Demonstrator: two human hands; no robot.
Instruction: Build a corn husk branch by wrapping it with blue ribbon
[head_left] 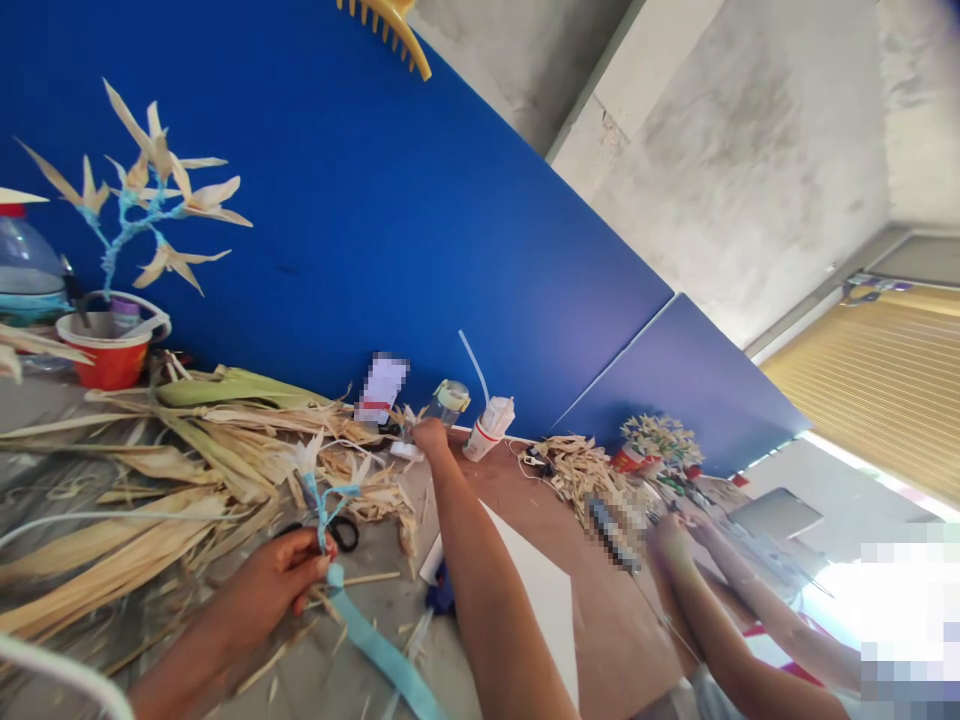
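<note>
My left hand pinches the base of a small husk-flower stem wrapped in light blue tape. A strip of light blue tape trails from it down toward the lower middle. Just behind it on the table lie black-handled scissors. My right arm stretches across the table, and my right hand is closed beside a clear jar. Pale husk tips show at its fingers; whether they are in its grip is hidden.
Dry corn husks cover the left side. A red-and-white bucket holds a branch of husk flowers. A paper cup stands by the blue partition. At right, another person's hands work beside more husks.
</note>
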